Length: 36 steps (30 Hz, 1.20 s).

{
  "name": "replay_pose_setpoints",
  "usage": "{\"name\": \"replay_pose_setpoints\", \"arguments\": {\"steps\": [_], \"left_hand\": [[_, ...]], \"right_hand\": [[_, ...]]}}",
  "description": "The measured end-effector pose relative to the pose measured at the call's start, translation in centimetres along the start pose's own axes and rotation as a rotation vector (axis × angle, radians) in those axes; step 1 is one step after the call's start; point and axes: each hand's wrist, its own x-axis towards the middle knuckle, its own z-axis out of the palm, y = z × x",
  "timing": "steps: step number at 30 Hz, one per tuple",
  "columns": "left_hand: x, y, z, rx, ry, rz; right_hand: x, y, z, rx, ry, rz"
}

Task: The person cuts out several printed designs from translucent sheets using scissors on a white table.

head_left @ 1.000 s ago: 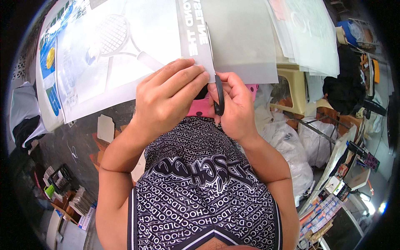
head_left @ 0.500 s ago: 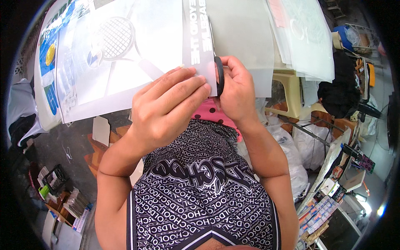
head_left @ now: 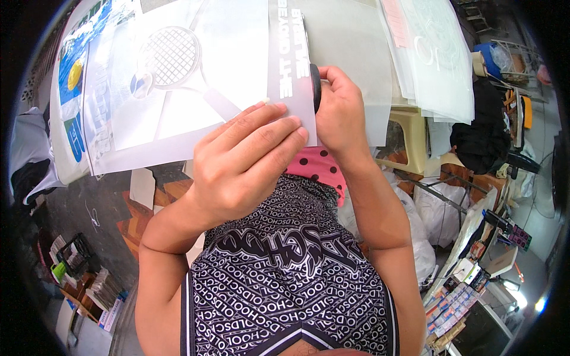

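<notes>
A large translucent sheet (head_left: 237,71) printed with a tennis racket (head_left: 169,56) and white lettering lies over the table and juts past its near edge. My left hand (head_left: 243,157) grips its near right part, fingers straight and close together on top; the thumb is hidden, apparently beneath. In my right hand (head_left: 343,115) are scissors with a black handle (head_left: 316,89), held at the sheet's right edge. Their blades are mostly hidden by the sheet and lettering, so how far apart they are does not show. Beneath and to the right lies a plain greyish translucent sheet (head_left: 356,65).
More clear sheets (head_left: 442,65) are stacked at the table's right side, overhanging a cream plastic stool (head_left: 415,139). White plastic bags (head_left: 439,213) sit on the floor at right. A black cloth bundle (head_left: 481,127) lies farther right. Pink dotted cloth (head_left: 317,166) covers my lap.
My right hand and the scissors have moved slightly farther away along the sheet's right edge. My left hand and the sheet's near right corner have shifted a little rightward and nearer.
</notes>
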Motion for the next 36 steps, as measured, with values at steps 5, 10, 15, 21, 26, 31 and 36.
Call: {"name": "replay_pose_setpoints", "arguments": {"steps": [5,10,15,21,26,31,36], "left_hand": [[0.0,0.5,-1.1,0.019,-0.024,0.009],[-0.2,1.2,-1.9,-0.052,-0.134,-0.072],[0.7,-1.2,-2.1,0.100,-0.274,-0.452],[-0.4,-7.5,-0.6,0.528,-0.428,-0.395],[-0.1,-10.5,-1.0,0.391,-0.532,-0.205],[1.7,-13.5,-2.6,0.313,-0.582,0.042],[2.4,-15.1,-3.9,0.297,-0.508,0.054]], "right_hand": [[2.1,-1.3,0.3,-0.069,-0.012,0.031],[6.7,-0.6,0.3,-0.113,0.027,-0.020],[4.2,-1.3,-1.5,0.189,0.028,0.114],[-8.7,7.5,-14.0,0.099,0.077,0.040],[-24.3,19.9,-21.8,-0.434,0.432,0.196],[-25.6,22.3,-16.5,-0.289,0.695,0.257],[-17.7,15.9,-10.3,-0.095,0.446,0.012]]}}
